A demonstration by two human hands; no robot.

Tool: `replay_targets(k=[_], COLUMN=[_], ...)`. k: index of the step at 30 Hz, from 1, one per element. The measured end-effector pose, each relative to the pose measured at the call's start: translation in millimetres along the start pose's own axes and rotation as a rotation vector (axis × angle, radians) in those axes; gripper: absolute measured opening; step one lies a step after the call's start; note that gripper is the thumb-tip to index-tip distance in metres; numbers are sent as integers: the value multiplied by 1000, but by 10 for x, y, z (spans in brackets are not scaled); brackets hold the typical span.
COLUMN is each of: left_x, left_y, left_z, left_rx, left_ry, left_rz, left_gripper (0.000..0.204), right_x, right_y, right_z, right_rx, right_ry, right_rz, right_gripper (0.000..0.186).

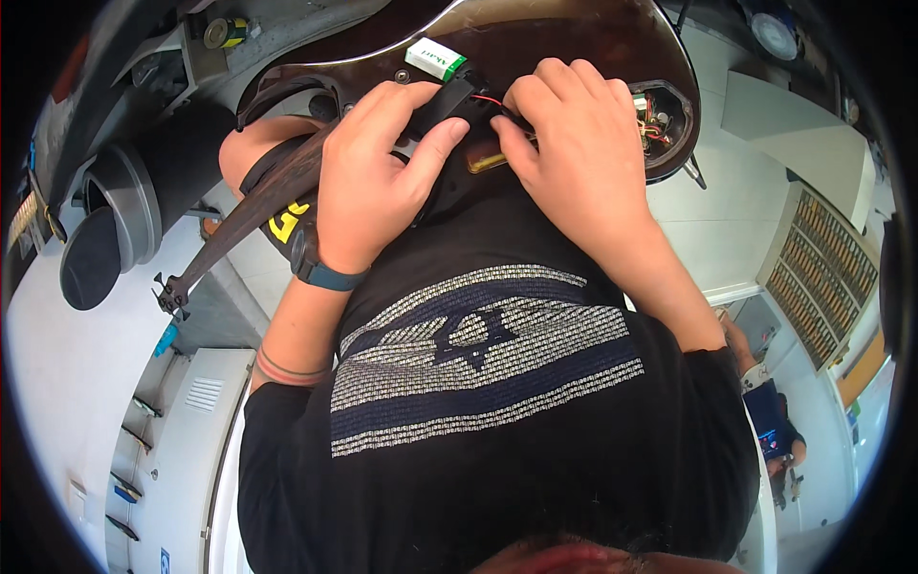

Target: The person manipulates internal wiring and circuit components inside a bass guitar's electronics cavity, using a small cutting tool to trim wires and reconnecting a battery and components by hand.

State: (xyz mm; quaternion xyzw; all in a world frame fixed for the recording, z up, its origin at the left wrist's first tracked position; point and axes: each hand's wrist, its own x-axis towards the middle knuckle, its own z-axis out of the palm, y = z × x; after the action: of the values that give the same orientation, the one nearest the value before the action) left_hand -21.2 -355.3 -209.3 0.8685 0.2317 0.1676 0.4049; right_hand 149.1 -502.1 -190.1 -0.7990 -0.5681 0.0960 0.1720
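A dark brown electric guitar [564, 43] lies across my lap, its neck [258, 196] running down to the left. My left hand [373, 177] has thumb and forefinger around a small black battery holder [446, 103]. A thin red wire [488, 99] runs from the holder toward my right hand [583, 143]. The right fingers are curled in with the thumb close to them, and what they pinch is hidden. Just beyond the holder, a white and green block battery [436, 58] rests on the guitar body.
On the guitar's right side, a cavity [660, 124] exposes wiring and electronics. A black and grey cylinder [124, 206] stands at left. A panel with many small slots [822, 268] is at right. Another person's arm [786, 464] shows at lower right.
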Motion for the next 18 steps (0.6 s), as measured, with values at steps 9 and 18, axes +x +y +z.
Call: replay_targets(k=[9, 18], left_x=[17, 52], left_y=[-33, -66], left_z=[13, 26], left_rx=[-117, -32], left_ry=[-15, 40], left_rz=[-95, -13], left_gripper=[29, 32], right_x=[-82, -105], right_y=[30, 142], right_z=[26, 9], right_rx=[216, 305], right_ry=[94, 92], right_rz=[83, 72], right_gripper=[11, 6])
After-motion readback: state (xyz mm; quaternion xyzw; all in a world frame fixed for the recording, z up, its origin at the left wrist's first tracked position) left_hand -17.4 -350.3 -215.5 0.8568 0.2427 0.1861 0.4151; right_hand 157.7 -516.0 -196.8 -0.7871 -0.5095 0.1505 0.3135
